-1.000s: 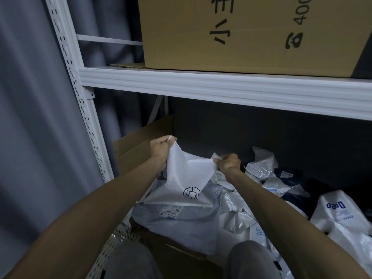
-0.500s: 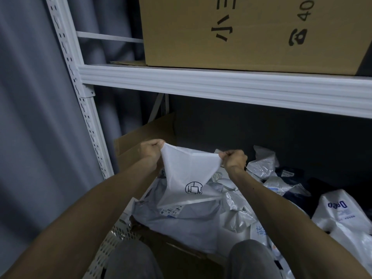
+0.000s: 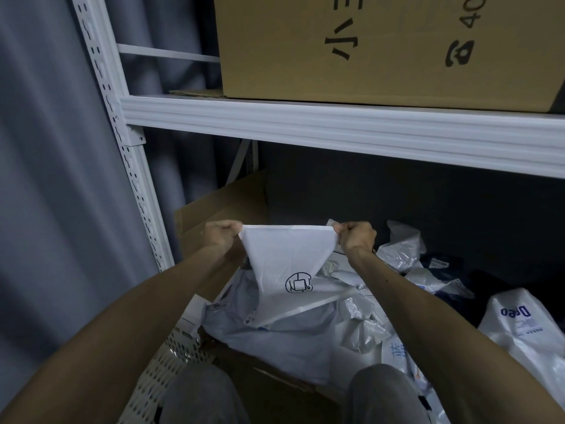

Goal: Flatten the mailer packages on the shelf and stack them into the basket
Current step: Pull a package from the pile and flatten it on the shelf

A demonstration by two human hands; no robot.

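Under the white shelf beam (image 3: 336,130), on the lower level of the rack, you hold a white mailer (image 3: 287,258) up by its top edge. Your left hand (image 3: 220,234) pinches the left corner with curled fingers, and your right hand (image 3: 356,237) pinches the right corner the same way, so both hands are clamped on the mailer and the edge runs taut and level between them. The mailer hangs in a downward taper, and a dark round logo shows near its lower end.

Its bottom part rests on a larger pale grey mailer (image 3: 275,341) that lies spread out below it. To the right of that, a loose pile of crumpled plastic mailers (image 3: 363,328) covers the shelf, with a white bag bearing blue lettering (image 3: 519,322) at the far right and some dark blue items (image 3: 440,264) behind the pile.

A brown cardboard flap (image 3: 223,206) stands just behind your left hand. At the lower left, beside your left forearm, the white perforated basket (image 3: 165,362) shows only a part of its wall — what it contains is hidden. Your two grey-clad knees (image 3: 198,396) fill the bottom edge.

On the level above sits a large cardboard box (image 3: 382,47) with black printing. The rack's slotted white upright (image 3: 122,142) rises at the left, against a grey curtain (image 3: 46,179).
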